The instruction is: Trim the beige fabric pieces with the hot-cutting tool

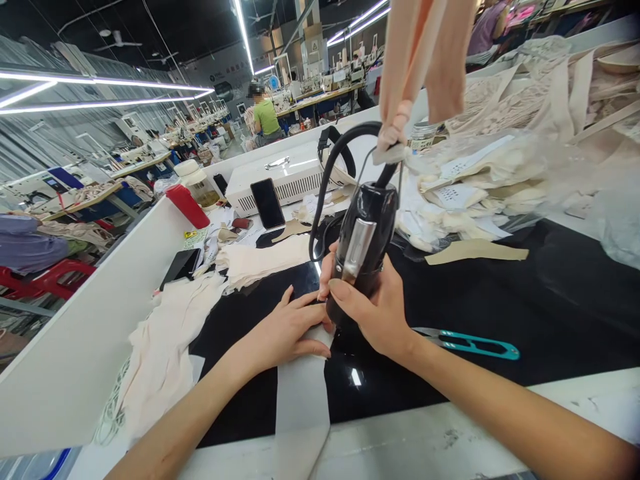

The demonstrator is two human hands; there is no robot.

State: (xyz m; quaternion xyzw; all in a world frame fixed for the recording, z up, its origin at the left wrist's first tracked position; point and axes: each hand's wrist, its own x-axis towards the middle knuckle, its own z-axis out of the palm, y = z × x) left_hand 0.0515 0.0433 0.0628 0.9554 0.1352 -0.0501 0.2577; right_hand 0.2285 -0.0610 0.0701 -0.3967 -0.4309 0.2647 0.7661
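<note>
My right hand (373, 303) grips a black hand-held tool (364, 247) with a silver front plate and a black cord looping off its top. The tool stands upright, its base pressed down on a pale fabric strip (301, 407) that runs toward me over the black work surface (500, 293). My left hand (287, 330) lies flat on the strip just left of the tool, fingers spread and holding the cloth down. Pink fabric pieces (425, 53) hang from above, right over the tool.
Teal thread snips (470, 345) lie right of my right wrist. Cream fabric piles (165, 347) sit at the left, bagged pieces (480, 187) at the right. Behind are a white machine box (295, 180) with a phone (267, 203), a red bottle (187, 205), a white partition (85, 347), and a person in green (265, 117).
</note>
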